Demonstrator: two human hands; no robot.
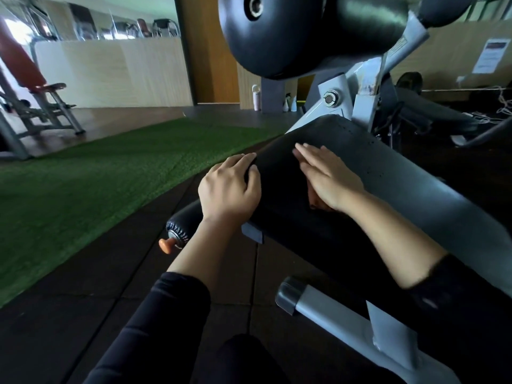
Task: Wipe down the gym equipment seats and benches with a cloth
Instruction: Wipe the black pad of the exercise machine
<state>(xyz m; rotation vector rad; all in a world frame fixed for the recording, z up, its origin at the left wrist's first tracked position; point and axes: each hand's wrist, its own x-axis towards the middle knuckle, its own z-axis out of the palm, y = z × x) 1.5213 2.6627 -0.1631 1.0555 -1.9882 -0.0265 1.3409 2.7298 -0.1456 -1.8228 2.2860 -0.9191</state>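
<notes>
Black sleeves (155, 322) lowest in frame. Left hand (228, 189) grips bench pad (291, 217) edge; right hand (329, 178) presses flat, fingers together. Cloth barely visible; risk: missed patches.

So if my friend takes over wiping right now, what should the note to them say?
Left hand: fingers curled over the left edge of the black seat pad, steadying it.
Right hand: flat on top of the pad, fingers straight. A bit of something brownish shows under the palm; it may be the cloth, but I cannot tell.
Done: cannot tell how much of this pad is wiped.
Left: finish this pad, then the big round roller pad above it, then the orange bench far left.
</notes>
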